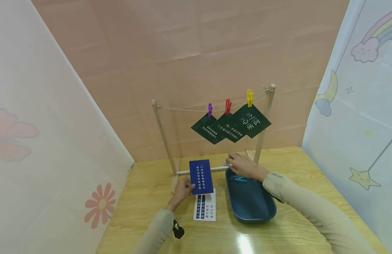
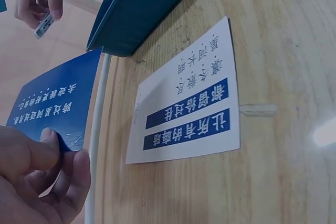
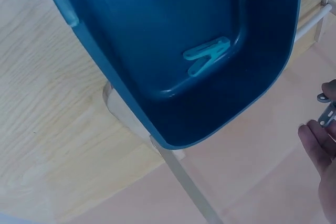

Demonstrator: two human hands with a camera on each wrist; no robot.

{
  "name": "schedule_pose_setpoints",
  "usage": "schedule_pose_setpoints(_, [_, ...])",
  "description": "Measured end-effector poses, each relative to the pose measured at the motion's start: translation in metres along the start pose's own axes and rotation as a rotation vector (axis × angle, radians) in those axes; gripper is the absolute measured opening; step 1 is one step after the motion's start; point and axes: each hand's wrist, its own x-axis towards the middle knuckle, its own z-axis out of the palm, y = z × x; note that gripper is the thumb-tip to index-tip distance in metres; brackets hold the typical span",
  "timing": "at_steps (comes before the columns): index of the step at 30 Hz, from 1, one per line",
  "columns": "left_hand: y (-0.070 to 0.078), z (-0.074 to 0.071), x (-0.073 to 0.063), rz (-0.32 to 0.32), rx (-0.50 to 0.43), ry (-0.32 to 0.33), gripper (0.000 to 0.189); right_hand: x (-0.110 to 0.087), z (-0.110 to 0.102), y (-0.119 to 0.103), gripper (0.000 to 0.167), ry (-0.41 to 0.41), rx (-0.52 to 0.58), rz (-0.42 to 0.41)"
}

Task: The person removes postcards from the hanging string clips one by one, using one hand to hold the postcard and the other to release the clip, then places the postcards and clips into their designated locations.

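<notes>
My left hand (image 1: 182, 190) pinches the lower left edge of a dark blue card (image 1: 201, 176) with white writing, thumb on its face. Below that card a white card (image 1: 208, 211) with blue bands lies on the table. In the right wrist view, my right hand (image 3: 323, 140) holds a grey clothespin (image 3: 328, 114) between thumb and fingers, above the back end of a blue tray (image 3: 157, 95). Inside the tray lies a teal clothespin (image 3: 207, 56). In the left wrist view, the blue card (image 2: 63, 98) is tilted, its corner near the tray's wall.
Behind the hands, a string (image 1: 183, 110) runs between two wooden posts (image 1: 164, 137). Three dark green cards (image 1: 251, 121) hang from it by a purple clothespin (image 1: 210, 110), a red clothespin (image 1: 228, 107) and a yellow clothespin (image 1: 250, 98). A white bar (image 1: 219, 168) joins the posts low down.
</notes>
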Motion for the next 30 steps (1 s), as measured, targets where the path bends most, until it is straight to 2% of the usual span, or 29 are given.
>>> schedule_pose_setpoints(4, [-0.004,0.002,0.000,-0.068,-0.002,-0.037,0.005,-0.004,0.001,-0.001,0.018,-0.061,0.035,0.041])
schedule_pose_setpoints(9, [-0.005,0.005,-0.005,-0.078,-0.002,-0.066,0.005,-0.007,0.003,-0.003,0.018,-0.104,0.054,0.067])
schedule_pose_setpoints(16, [-0.011,0.005,-0.010,-0.077,0.051,-0.114,0.008,-0.012,0.007,-0.003,0.018,-0.111,0.044,0.044])
schedule_pose_setpoints(22, [-0.013,0.005,-0.013,-0.090,0.118,-0.143,0.009,-0.017,0.009,-0.002,0.015,-0.170,0.014,0.053])
schedule_pose_setpoints(30, [-0.022,0.007,-0.023,-0.106,0.123,-0.198,0.010,-0.024,0.013,-0.002,0.015,-0.229,0.006,0.048])
